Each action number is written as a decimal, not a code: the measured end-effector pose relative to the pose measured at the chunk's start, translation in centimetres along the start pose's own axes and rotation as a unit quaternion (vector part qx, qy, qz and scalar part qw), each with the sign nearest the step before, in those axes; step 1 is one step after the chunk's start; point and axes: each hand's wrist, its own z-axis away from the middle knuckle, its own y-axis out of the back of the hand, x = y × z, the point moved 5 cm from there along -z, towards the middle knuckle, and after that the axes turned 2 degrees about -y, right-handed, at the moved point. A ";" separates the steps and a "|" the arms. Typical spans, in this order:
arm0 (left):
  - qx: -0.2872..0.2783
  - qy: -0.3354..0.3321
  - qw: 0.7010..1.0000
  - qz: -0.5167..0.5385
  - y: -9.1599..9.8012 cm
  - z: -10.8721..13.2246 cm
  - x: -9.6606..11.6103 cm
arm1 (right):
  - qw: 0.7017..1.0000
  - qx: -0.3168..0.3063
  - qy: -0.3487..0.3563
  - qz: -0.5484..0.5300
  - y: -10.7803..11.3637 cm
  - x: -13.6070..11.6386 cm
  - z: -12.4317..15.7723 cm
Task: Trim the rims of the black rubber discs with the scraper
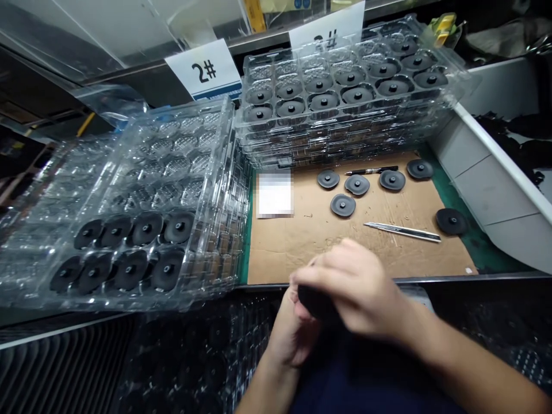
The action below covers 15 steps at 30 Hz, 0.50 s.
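Observation:
A dark rounded disc-shaped part (318,303) is held between my two hands, near the front edge of the bench. My left hand (304,330) grips it from below and the left, its fingers curled and partly hidden. Over the top comes my right hand (360,282), closed on the same part with its fingers bent across the upper edge. Beyond the hands, on a cardboard sheet (280,253), lie several similar grey discs (342,204), each with a small central stud. A slim utility knife (403,232) rests to their right.
Clear plastic trays with black discs are stacked at the left (168,270) and at the back (323,102). A black pen (371,171) lies behind the loose discs. A white-walled bin (495,172) borders the right. Paper signs (204,70) stand behind.

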 end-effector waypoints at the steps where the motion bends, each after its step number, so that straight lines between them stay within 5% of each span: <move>1: 0.012 -0.023 1.000 0.003 0.3 0.1 0.2 | 0.999 0.006 -0.038 -0.007 -0.1 1.3 0.2; 4: 0.042 -0.072 0.996 0.011 1.3 0.5 0.9 | 0.986 0.030 -0.165 0.017 -1.0 6.0 2.0; 8: 0.034 -0.067 0.996 0.036 1.9 0.8 1.2 | 0.980 0.041 -0.197 0.012 -3.7 9.2 5.2; 11: 0.023 -0.065 0.997 0.046 1.8 0.7 1.3 | 0.978 0.046 -0.204 -0.007 -4.4 8.9 5.6; 15: 0.024 -0.072 0.996 0.041 1.3 0.5 1.3 | 0.970 0.090 -0.225 -0.013 -1.8 4.9 2.9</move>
